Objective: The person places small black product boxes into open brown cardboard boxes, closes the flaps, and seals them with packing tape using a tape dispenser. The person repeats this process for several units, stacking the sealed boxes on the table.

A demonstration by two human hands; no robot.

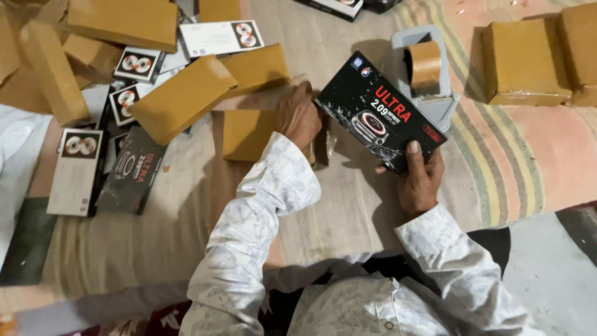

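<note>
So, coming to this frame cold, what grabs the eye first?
The black product box with a watch pictured on it, held up at centre by the right hand. Just behind it a grey tape dispenser with brown tape stands on the striped cloth. The left hand rests on a flat brown envelope, with a heap of padded brown envelopes and more boxes to its left.

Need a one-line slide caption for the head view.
Right hand holds a black product box; left hand rests on a brown padded envelope, tape dispenser behind.
</note>
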